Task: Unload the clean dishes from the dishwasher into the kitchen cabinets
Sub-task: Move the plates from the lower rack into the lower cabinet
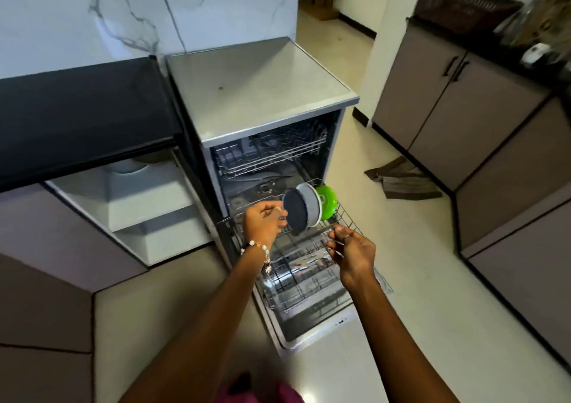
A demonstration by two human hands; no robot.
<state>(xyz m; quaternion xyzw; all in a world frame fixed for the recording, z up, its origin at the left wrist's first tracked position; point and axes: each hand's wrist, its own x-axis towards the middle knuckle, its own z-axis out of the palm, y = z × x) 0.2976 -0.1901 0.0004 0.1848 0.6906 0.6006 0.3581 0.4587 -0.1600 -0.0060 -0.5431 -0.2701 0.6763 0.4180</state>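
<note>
The dishwasher (265,93) stands open with its lower rack (349,217) pulled out over the lowered door. Three dishes stand on edge at the rack's far end: a dark blue plate (295,209), a grey plate (310,198) behind it and a green bowl (326,201) furthest back. My left hand (262,220) pinches the left rim of the dark blue plate. My right hand (352,252) hovers over the rack's right side with fingers curled loosely, holding nothing. The upper rack (272,152) sits inside the machine and looks bare.
An open cabinet (129,198) with white shelves is left of the dishwasher, under a black counter (80,108). Brown cabinets (463,102) line the right wall. A crumpled cloth (401,178) lies on the pale floor beside the dishwasher.
</note>
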